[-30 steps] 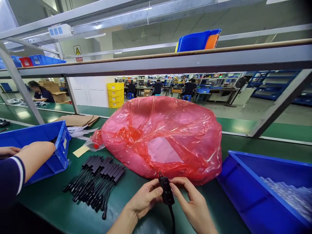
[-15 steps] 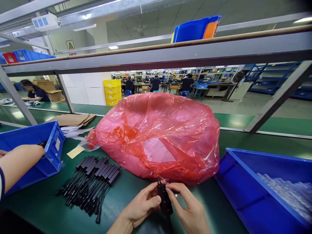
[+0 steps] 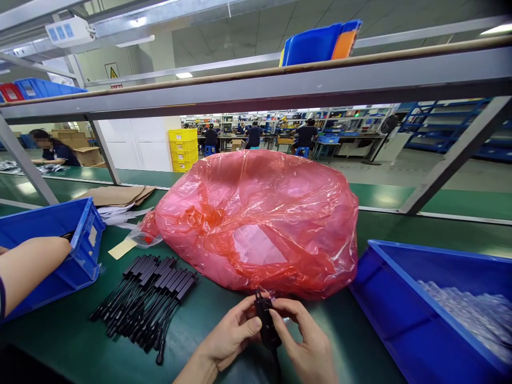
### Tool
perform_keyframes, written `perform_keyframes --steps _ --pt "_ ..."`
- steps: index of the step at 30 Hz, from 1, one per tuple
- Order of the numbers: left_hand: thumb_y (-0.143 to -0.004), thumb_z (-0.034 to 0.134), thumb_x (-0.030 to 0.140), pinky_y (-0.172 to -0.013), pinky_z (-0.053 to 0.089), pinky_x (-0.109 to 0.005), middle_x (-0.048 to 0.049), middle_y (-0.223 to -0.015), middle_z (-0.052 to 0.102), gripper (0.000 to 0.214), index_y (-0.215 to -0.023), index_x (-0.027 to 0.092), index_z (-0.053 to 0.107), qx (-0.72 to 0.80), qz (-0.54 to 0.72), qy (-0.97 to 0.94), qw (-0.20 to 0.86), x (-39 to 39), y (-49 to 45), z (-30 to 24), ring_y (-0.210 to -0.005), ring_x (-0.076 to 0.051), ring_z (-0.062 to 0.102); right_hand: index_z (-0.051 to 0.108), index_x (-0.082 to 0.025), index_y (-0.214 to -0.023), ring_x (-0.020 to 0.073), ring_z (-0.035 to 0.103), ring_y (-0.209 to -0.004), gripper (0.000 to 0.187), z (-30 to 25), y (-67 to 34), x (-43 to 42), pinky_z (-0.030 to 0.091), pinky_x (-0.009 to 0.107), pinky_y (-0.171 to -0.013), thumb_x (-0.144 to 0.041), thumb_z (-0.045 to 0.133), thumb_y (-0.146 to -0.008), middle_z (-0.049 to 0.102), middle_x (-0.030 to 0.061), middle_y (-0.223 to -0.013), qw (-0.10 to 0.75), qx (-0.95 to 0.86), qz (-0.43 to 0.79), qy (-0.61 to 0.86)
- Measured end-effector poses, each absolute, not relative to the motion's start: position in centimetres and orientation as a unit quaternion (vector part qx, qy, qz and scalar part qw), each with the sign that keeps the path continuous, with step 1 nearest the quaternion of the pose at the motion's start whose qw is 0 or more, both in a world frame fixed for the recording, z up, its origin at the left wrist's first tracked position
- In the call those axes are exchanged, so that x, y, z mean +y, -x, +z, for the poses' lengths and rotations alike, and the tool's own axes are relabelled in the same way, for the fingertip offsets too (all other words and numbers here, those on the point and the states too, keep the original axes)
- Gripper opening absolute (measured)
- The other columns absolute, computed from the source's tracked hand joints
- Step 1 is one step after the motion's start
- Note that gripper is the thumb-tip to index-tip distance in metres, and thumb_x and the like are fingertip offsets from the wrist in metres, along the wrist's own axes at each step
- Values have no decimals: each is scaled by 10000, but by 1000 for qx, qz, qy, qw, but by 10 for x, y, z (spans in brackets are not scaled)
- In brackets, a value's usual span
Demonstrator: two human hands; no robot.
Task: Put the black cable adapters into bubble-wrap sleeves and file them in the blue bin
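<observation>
Between my two hands, low in the middle of the head view, stands a small black box with a cable point(image 3: 268, 322). It has a loop at its top end, and the cable hangs from its bottom. My left hand point(image 3: 236, 330) grips its left side between thumb and fingers. The thumb and forefinger of my right hand point(image 3: 304, 333) are pinched against its upper right edge; whether a tiny part lies under those fingertips is hidden. To the left, several similar black cabled boxes point(image 3: 160, 274) lie side by side on the green table point(image 3: 216, 304).
A large red plastic bag point(image 3: 256, 224) lies behind my hands. At the right is a blue bin point(image 3: 384, 298) holding clear plastic pieces point(image 3: 464, 309). Another person's forearm point(image 3: 36, 264) reaches into the left blue bin point(image 3: 86, 250). Flat cardboard point(image 3: 116, 195) lies behind that bin.
The black box has tilted slightly and its cable shows more below it. Both hands keep their hold, with small finger shifts. The view has moved slightly.
</observation>
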State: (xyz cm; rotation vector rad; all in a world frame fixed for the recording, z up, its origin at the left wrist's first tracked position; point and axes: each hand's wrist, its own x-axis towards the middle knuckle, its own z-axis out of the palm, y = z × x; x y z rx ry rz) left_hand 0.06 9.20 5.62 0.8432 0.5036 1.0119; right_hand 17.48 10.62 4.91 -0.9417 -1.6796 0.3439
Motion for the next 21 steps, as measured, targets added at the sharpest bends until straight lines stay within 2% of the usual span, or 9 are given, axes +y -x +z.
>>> perform_keyframes --steps 2,4,8,11,13,17,21 --pt "-881 741 336 -953 489 -313 -99 -1384 623 532 -1393 308 597 231 462 -390 762 91 -2 56 -1300 -264 560 692 -243 -1018 174 719 -769 103 49 -174 105 582 238 -711 -295 634 -951 741 30 -893 553 -702 164 417" --pt "-883 740 329 -956 493 -310 -100 -1359 635 519 -1382 294 605 234 458 -394 762 91 -3 56 -1271 -255 580 696 -238 -952 185 706 -767 117 49 -175 105 570 256 -715 -327 620 -956 731 37 -870 547 -697 181 427" --pt "-898 720 311 -923 520 -301 -95 -1292 653 463 -1348 260 623 246 495 -374 745 94 1 56 -1166 -222 623 614 -231 -897 168 644 -662 236 44 -186 114 539 257 -643 -432 534 -991 661 5 -755 556 -620 253 493" --pt "-935 672 310 -876 543 -307 -77 -1186 673 389 -1317 250 634 254 536 -345 728 98 8 57 -991 -168 656 605 -226 -940 168 627 -630 311 33 -200 132 519 260 -593 -508 486 -994 669 -1 -752 506 -605 263 556" --pt "-950 652 308 -881 541 -309 -71 -1154 675 357 -1301 243 639 255 546 -328 728 99 12 57 -924 -140 653 633 -226 -905 174 623 -607 315 23 -207 143 496 269 -565 -518 527 -959 684 2 -742 454 -637 254 569" --pt "-950 655 297 -903 522 -304 -84 -1230 655 372 -1314 230 617 254 541 -325 733 99 14 56 -951 -136 647 633 -241 -733 197 612 -588 212 1 -207 154 416 277 -514 -429 641 -831 669 7 -710 400 -679 231 571" --pt "-942 667 289 -888 504 -286 -81 -1253 644 388 -1317 238 578 266 542 -371 705 96 12 63 -1034 -160 628 646 -245 -785 227 637 -672 203 2 -203 151 436 292 -545 -437 612 -841 676 37 -785 391 -691 217 568"
